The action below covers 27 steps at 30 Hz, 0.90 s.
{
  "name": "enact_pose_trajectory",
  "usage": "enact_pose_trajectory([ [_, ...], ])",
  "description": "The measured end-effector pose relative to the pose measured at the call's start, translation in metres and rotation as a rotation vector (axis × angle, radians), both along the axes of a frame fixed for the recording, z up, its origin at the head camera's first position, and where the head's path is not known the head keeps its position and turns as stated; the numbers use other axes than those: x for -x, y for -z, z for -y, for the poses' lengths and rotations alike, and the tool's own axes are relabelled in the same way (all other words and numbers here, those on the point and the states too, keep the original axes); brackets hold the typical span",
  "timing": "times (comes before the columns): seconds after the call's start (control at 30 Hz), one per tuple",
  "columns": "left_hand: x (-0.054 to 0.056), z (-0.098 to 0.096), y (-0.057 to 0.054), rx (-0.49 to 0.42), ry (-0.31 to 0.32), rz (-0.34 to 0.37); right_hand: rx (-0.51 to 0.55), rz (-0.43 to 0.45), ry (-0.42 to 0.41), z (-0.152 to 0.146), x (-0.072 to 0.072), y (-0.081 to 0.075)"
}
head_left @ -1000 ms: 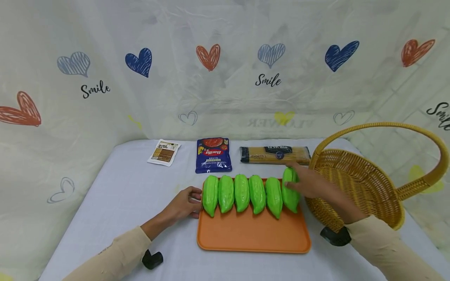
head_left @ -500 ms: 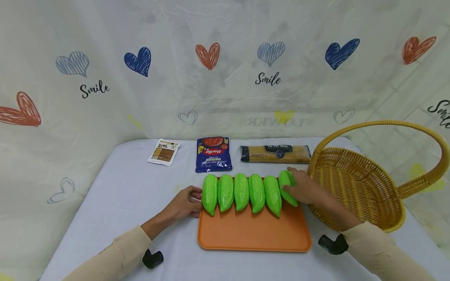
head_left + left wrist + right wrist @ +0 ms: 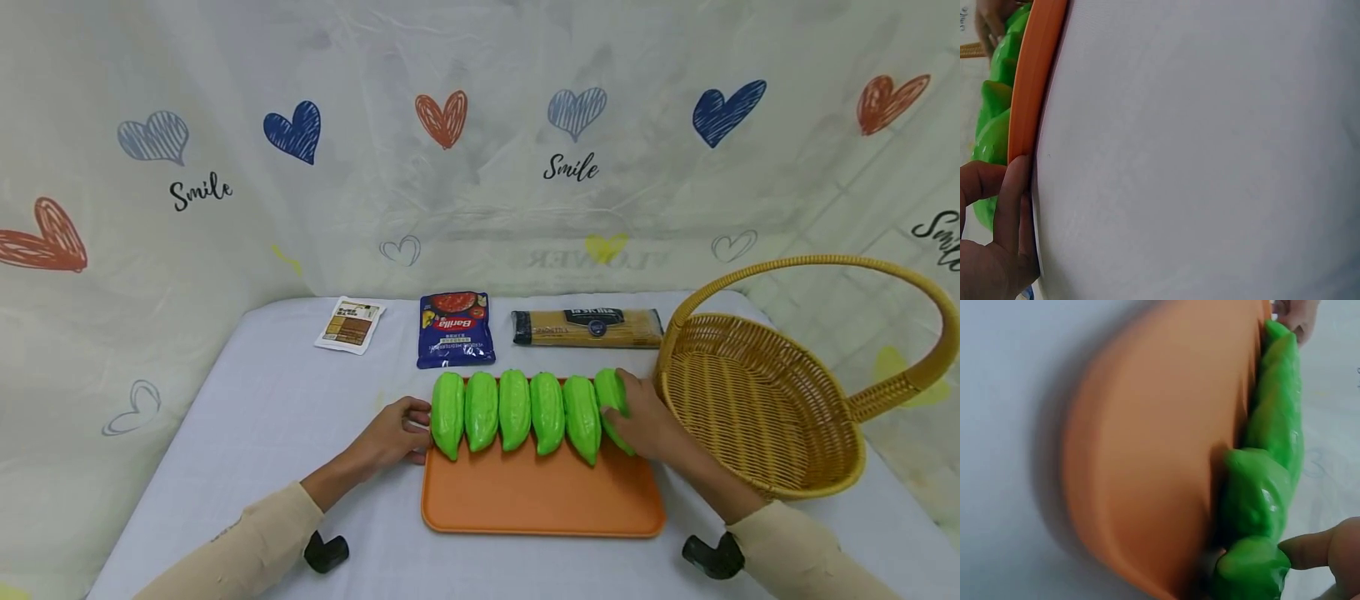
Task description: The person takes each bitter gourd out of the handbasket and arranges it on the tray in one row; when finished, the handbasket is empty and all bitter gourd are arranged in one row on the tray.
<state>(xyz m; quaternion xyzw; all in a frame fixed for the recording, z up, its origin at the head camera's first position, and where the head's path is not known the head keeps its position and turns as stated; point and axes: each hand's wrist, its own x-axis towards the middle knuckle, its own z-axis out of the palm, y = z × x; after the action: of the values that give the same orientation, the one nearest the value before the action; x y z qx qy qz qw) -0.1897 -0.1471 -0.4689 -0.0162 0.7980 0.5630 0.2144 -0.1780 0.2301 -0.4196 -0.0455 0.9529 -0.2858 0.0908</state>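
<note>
Several green, bumpy bitter melons point(image 3: 514, 410) lie in a row along the far side of an orange tray point(image 3: 540, 504), pointed ends toward me. My right hand point(image 3: 645, 417) holds the rightmost bitter melon point(image 3: 611, 392), thumb on its left side and fingers beyond it. In the right wrist view a fingertip touches that melon point(image 3: 1252, 565), low in the picture. At the tray's left edge my left hand point(image 3: 392, 432) grips the rim beside the leftmost melon point(image 3: 448, 417). The left wrist view shows its bent fingers point(image 3: 1010, 206) against the tray's rim point(image 3: 1030, 94).
A wicker basket point(image 3: 750, 400) with a tall arched handle stands right of the tray, close to my right forearm. Behind the tray lie a spaghetti pack point(image 3: 588, 329), a blue Barilla pouch point(image 3: 455, 330) and a small white-and-brown packet point(image 3: 350, 325). A printed cloth hangs behind.
My right hand has come down and slightly toward me with the rightmost melon, which now lies closer to its neighbour. The left hand has stayed at the tray's edge.
</note>
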Motion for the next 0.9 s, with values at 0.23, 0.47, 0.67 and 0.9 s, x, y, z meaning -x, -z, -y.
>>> enact_pose_trajectory([
  [0.23, 0.0, -0.001, 0.0, 0.007, 0.0, -0.001, 0.112, -0.149, 0.018, 0.002, -0.007, 0.01],
  [0.47, 0.001, -0.001, 0.0, 0.009, 0.003, 0.006, 0.175, -0.168, 0.062, 0.001, -0.018, 0.012],
  [0.67, 0.002, 0.0, 0.001, 0.009, 0.005, 0.003, 0.131, -0.123, 0.091, -0.003, -0.025, 0.016],
  [0.9, 0.002, 0.0, 0.002, 0.015, 0.003, 0.006, 0.122, -0.147, 0.089, -0.006, -0.025, 0.02],
])
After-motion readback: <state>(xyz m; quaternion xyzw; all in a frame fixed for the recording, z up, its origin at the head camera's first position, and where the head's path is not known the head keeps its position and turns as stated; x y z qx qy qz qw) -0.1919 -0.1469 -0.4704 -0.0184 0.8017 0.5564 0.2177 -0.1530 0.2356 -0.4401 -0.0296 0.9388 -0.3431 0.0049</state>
